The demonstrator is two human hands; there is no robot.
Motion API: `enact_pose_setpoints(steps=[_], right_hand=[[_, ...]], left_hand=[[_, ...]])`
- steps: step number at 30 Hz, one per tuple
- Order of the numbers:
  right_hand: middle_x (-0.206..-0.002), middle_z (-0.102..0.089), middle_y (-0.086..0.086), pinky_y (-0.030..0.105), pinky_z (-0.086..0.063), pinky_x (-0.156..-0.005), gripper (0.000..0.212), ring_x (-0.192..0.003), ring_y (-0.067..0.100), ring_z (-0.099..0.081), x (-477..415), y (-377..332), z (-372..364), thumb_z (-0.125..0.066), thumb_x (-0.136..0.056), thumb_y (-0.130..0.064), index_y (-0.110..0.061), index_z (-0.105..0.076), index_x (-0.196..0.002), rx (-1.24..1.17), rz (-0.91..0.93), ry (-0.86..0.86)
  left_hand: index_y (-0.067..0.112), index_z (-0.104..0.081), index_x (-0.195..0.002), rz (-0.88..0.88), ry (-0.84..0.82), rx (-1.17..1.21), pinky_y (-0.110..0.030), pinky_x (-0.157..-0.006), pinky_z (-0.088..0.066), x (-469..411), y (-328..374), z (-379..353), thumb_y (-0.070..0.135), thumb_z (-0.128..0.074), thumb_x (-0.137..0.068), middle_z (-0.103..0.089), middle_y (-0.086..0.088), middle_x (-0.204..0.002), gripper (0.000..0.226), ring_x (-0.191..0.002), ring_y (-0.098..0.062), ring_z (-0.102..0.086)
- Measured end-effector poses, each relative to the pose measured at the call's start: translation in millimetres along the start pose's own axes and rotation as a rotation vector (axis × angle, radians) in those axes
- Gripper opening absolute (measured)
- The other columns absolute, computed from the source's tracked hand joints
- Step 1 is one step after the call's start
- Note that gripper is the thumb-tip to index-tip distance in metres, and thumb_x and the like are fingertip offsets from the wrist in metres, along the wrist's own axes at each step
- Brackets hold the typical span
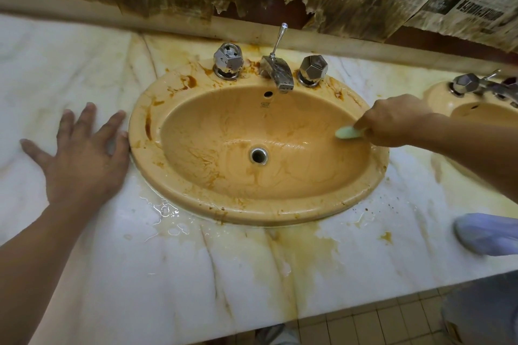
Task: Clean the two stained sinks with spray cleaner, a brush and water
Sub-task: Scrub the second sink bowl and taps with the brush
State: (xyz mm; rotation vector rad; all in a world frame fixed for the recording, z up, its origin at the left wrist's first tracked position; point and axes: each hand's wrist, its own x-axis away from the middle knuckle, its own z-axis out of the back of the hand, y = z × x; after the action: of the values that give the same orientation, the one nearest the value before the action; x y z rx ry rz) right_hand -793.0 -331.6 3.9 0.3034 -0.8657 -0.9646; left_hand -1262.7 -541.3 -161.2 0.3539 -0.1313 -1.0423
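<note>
Right hand is fisted around a pale green brush, head on the near sink wall just left of it; left hand lies open and flat on the wet marble counter; puddle by that wrist, so I reckon it could slip if leaned on; second sink sits beyond the brush hand.
</note>
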Motion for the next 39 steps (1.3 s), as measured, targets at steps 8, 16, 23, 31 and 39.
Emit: enact_pose_setpoints(steps=[8,16,23,31,39], right_hand=[[-0.097,-0.066,-0.01,0.029,-0.055,-0.064,0.038,-0.081,0.015,-0.063,-25.4,-10.5,12.0,-0.045,-0.101,-0.046,-0.049,-0.06,-0.135,-0.014,-0.032,0.083],[-0.123,-0.064,-0.011,0.031,-0.054,-0.085,0.038,-0.108,0.016,-0.061,-12.8,-36.5,-4.5,-0.052,-0.097,-0.046,-0.044,-0.064,-0.132,-0.137,0.135,-0.228],[-0.097,-0.065,-0.006,0.027,-0.05,-0.059,0.043,-0.081,0.019,-0.064,-20.8,3.0,11.0,-0.042,-0.1,-0.044,-0.049,-0.057,-0.14,-0.025,-0.039,0.184],[-0.101,-0.065,-0.008,0.029,-0.055,-0.067,0.038,-0.082,0.018,-0.065,-16.0,-11.1,0.8,-0.041,-0.1,-0.046,-0.045,-0.061,-0.133,0.03,0.025,0.048],[-0.086,-0.058,-0.006,0.026,-0.044,-0.053,0.045,-0.067,0.018,-0.056,-31.2,-22.6,-12.7,-0.038,-0.103,-0.029,-0.039,-0.052,-0.144,0.143,0.124,0.188]], left_hand=[[0.046,-0.03,-0.158,0.008,-0.002,-0.015,-0.084,-0.111,-0.009,6.5,7.4,6.9,0.061,-0.02,-0.107,-0.022,0.003,-0.17,0.054,-0.158,-0.022,-0.01],[0.049,-0.03,-0.157,0.012,-0.011,-0.025,-0.081,-0.115,-0.009,1.7,1.3,1.2,0.062,-0.022,-0.107,-0.021,0.003,-0.17,0.053,-0.158,-0.022,-0.008],[0.047,-0.034,-0.157,-0.054,-0.027,-0.067,-0.075,-0.118,-0.016,-10.7,-16.5,-13.3,0.068,-0.013,-0.104,-0.025,-0.012,-0.167,0.061,-0.156,-0.036,-0.011],[0.049,-0.032,-0.156,-0.007,0.0,-0.004,-0.08,-0.115,-0.016,-2.9,-3.1,-2.6,0.068,-0.014,-0.103,-0.022,0.0,-0.169,0.059,-0.157,-0.029,-0.01],[0.049,-0.034,-0.156,-0.028,0.009,0.002,-0.079,-0.116,-0.015,-3.5,-5.8,-3.6,0.067,-0.017,-0.104,-0.024,-0.002,-0.169,0.058,-0.157,-0.029,-0.011]])
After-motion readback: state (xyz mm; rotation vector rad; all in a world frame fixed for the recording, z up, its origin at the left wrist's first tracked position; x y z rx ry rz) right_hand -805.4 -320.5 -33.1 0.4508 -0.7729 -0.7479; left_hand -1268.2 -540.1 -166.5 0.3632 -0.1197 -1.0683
